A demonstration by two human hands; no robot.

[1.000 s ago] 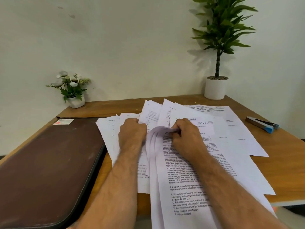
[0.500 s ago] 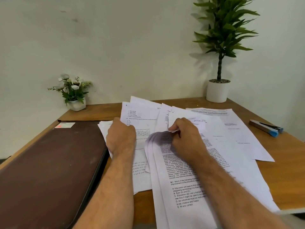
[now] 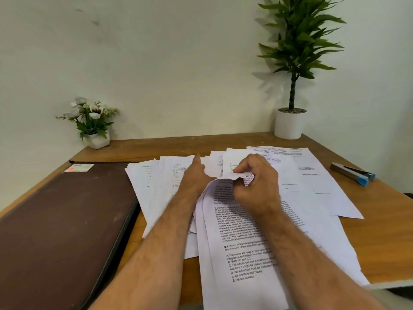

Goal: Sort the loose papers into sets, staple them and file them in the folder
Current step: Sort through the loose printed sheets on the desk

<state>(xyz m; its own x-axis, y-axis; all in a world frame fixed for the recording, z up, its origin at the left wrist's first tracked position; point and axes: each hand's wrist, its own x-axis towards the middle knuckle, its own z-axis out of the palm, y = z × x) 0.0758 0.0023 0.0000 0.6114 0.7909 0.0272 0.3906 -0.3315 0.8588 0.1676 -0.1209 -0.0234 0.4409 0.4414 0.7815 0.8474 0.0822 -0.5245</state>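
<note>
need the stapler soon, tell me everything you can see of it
The stapler lies flat on the wooden table at its right edge, just beyond the spread papers and apart from them. It is slim, with a grey, metal-looking body and blue ends pointing right and toward the person. Neither hand touches it.

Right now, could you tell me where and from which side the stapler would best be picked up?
Grip the stapler across its long metal body, coming from above with the right hand. It lies flat and slanted near the table's right edge, blue end toward the person, clear of the papers, so both long sides look free for fingers.
</note>
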